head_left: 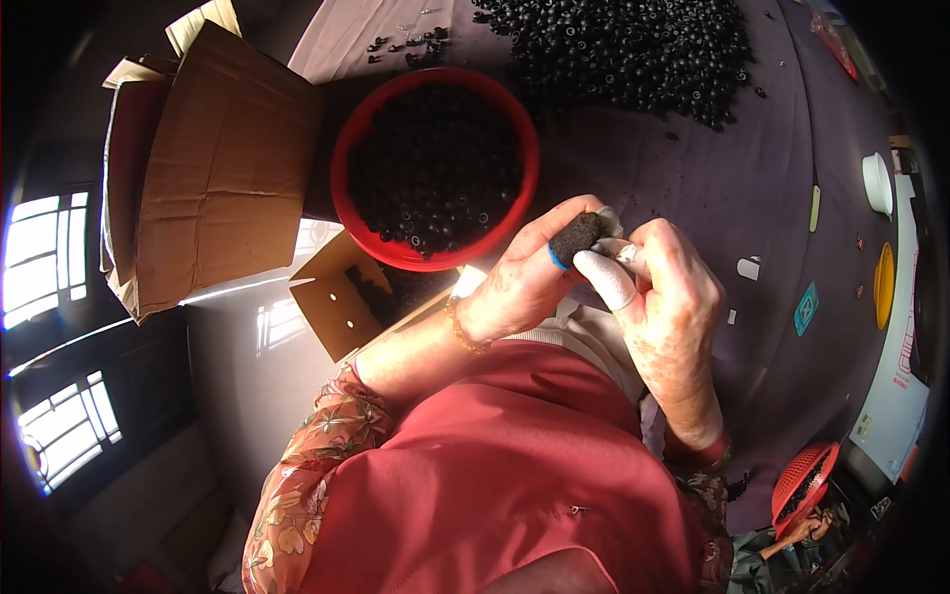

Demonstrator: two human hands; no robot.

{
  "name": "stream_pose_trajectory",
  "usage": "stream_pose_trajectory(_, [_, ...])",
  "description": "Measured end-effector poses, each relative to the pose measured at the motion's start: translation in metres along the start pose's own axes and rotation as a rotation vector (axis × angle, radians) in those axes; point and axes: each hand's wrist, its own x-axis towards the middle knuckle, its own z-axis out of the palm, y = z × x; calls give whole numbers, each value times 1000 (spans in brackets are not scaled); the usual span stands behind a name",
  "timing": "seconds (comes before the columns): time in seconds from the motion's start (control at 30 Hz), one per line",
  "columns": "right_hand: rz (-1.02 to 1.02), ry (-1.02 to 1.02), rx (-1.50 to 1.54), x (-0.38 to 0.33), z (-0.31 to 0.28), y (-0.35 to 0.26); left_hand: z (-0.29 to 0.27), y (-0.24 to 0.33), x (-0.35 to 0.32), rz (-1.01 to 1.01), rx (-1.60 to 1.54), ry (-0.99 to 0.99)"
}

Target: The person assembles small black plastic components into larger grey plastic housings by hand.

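My left hand (529, 267) and my right hand (673, 292) meet in front of my red apron, fingertips pinched together. A dark, worn cover with a blue rim (574, 238) sits over my left thumb. White covers wrap fingers of my right hand, one plainly on the thumb (606, 281). Between the fingertips is something small and pale, mostly hidden, too small to name. Left of and beyond my hands, a red basin (530, 188) is filled with small black ring-like parts (435, 168). At the far side a large heap of similar black parts (623, 49) lies on the grey-purple cloth.
A big brown cardboard box (223, 163) stands at the left; a smaller open box (332, 307) with black parts sits below the basin. On the right are a white bowl (877, 183), a yellow dish (884, 287) and a blue packet (807, 309). Another person's hand (813, 525) is beside a red colander (797, 485).
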Motion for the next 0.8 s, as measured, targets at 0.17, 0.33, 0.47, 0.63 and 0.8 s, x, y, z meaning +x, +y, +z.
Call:
stream_pose_trajectory(0.17, [-24, -10, -15, 1, 1, 1, 1, -1, -2, -27, 5, 8])
stream_pose_trajectory(0.33, [-37, -28, -23, -1, 4, 4, 7, -5, -6, -5, 19, 175])
stream_pose_trajectory(0.47, [-59, -36, -33, -4, 6, 6, 14, -6, -8, 5, 22, 212])
stream_pose_trajectory(0.63, [-129, -51, -69, -6, 8, 6, 17, -4, -10, -73, -36, 245])
stream_pose_trajectory(0.8, [-13, -85, 189, -9, 4, 14, 20, 2, -5, -134, -142, 201])
